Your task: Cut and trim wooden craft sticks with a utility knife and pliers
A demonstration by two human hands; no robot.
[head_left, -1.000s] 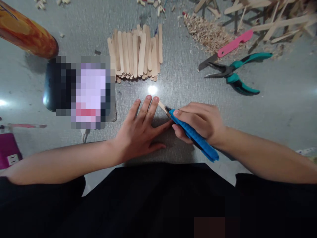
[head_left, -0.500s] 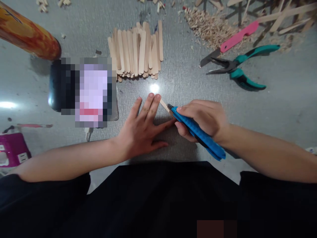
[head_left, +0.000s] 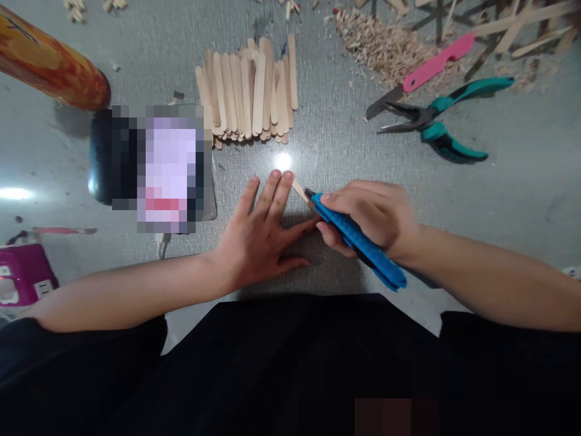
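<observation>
My left hand (head_left: 263, 233) lies flat on the grey floor with its fingers stretched out, pressing down a wooden craft stick (head_left: 299, 190) whose tip shows past my fingertips. My right hand (head_left: 372, 215) is closed round a blue utility knife (head_left: 358, 241). The knife's dark tip rests on the stick just right of my left fingers. Most of the stick is hidden under my left hand.
A stack of craft sticks (head_left: 249, 97) lies ahead. Teal pliers (head_left: 436, 124), a pink-handled knife (head_left: 422, 69) and wood shavings (head_left: 385, 45) are at the upper right. A phone (head_left: 149, 163) and an orange cylinder (head_left: 49, 63) sit left, a pink power strip (head_left: 22, 278) at the far left.
Both hands have held nearly the same pose. The knife has shifted very slightly along the stick, and the view has drifted a little.
</observation>
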